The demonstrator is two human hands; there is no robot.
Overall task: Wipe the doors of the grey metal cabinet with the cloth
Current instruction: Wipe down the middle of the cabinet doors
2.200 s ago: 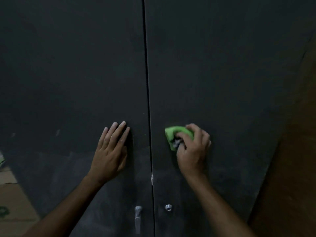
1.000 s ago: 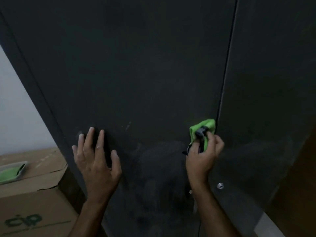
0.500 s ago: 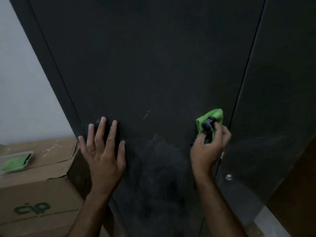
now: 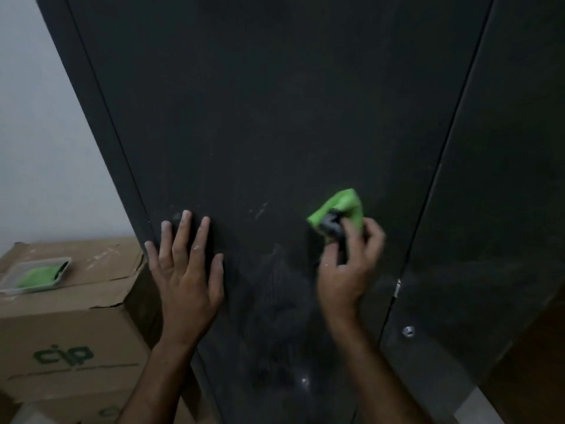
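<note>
Head view puts my left hand [image 4: 186, 270] flat on the left door [image 4: 260, 117] of the grey cabinet [image 4: 519, 148], fingers straight and spread, near the door's outer left edge; I judge it braces me and keeps the panel from flexing under pressure. My right hand [image 4: 348, 264] has its fingers curled round the bunched green cloth [image 4: 342, 206], pressing it to the same door, towards its inner right edge and short of the seam with the right door [image 4: 504, 209]. Bunching gives a firm pad for rubbing. Pale smears [image 4: 260, 209] sit between my hands, so this panel looks only partly wiped. A cardboard box [image 4: 67, 332] beside the cabinet carries a tray [image 4: 9, 286] with another green cloth.
</note>
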